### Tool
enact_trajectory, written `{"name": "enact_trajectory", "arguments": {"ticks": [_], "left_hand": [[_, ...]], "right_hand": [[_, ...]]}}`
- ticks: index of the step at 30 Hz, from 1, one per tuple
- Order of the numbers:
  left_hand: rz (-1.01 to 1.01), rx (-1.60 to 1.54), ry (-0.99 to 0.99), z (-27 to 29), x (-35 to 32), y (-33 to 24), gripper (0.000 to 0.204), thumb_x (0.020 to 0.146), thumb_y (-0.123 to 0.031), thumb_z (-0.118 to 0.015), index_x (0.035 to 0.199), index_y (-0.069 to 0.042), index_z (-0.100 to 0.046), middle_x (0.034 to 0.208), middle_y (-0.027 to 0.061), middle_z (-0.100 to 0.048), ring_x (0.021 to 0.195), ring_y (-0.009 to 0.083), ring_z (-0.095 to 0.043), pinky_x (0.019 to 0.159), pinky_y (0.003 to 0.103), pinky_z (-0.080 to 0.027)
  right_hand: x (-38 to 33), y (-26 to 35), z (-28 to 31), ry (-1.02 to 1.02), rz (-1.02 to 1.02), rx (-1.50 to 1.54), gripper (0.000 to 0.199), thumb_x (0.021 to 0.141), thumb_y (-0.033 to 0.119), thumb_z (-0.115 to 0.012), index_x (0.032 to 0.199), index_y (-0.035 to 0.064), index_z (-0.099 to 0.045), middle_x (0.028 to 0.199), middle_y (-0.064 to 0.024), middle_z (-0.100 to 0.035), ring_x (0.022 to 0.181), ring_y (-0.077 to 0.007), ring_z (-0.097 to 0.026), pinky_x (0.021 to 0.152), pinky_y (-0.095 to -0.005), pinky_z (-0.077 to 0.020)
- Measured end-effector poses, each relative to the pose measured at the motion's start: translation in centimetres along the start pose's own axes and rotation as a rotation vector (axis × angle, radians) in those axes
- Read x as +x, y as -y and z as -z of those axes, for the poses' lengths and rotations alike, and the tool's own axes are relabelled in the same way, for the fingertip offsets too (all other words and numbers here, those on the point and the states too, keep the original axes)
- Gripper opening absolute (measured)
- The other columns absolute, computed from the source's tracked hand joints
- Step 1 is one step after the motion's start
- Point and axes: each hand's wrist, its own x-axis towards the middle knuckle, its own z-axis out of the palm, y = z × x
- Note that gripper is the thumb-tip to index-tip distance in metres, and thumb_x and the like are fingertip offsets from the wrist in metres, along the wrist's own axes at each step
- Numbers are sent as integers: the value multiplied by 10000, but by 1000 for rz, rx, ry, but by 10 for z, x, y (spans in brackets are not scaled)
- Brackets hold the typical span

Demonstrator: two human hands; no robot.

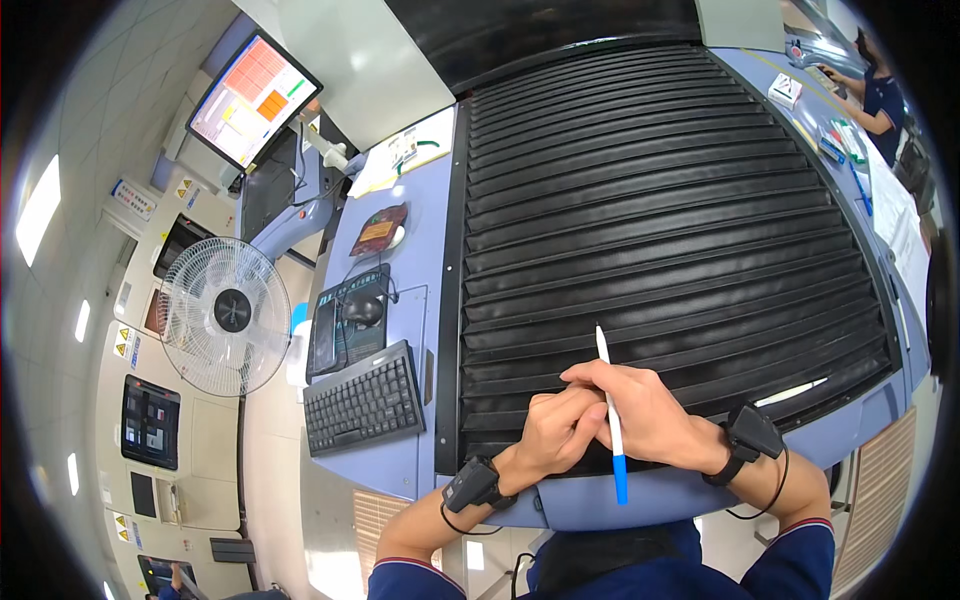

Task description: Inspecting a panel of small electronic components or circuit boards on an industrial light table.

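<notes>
**Pen in hand at the near edge of the ribbed cover**

My right hand (655, 415) is closed around a slim white pen with a blue end (610, 415), its white tip pointing away from me and the blue end hanging over the near edge of the pale blue tabletop (420, 250). My left hand (560, 430) lies loosely curled against the right one, its fingers touching the pen's shaft. Both hands rest on the black ribbed roller cover (660, 220) that fills the middle of the tabletop. Each wrist wears a small black band. Near the left edge sit a black keyboard (365, 400) and, beyond it, a black mouse (362, 310). A white standing fan (225, 315) stands off the tabletop's left edge.
</notes>
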Motion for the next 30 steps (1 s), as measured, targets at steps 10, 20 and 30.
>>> {"name": "enact_trajectory", "arguments": {"ticks": [10,20,30], "left_hand": [[57,12,-16,-2,-1,-2,157,939,-77,-610,825,23,-654,670,128,-628,541,276,-626,502,347,-469],[77,20,-48,-2,0,-4,250,966,-73,-555,745,13,-632,586,93,-594,482,225,-587,488,329,-445],[71,10,-68,-4,0,-1,253,966,-68,-558,737,10,-632,578,85,-601,475,223,-586,487,330,-447]], "right_hand": [[-1,1,1,-4,32,-11,464,749,14,-704,1196,-3,-582,907,-227,-682,845,-419,-681,726,-454,-563],[-2,0,-1,7,45,-70,452,754,27,-716,1190,22,-596,917,-209,-690,816,-404,-687,700,-436,-573],[-1,-1,-2,8,59,-94,470,735,-26,-727,1188,12,-606,899,-185,-695,802,-369,-696,694,-397,-565]]}}
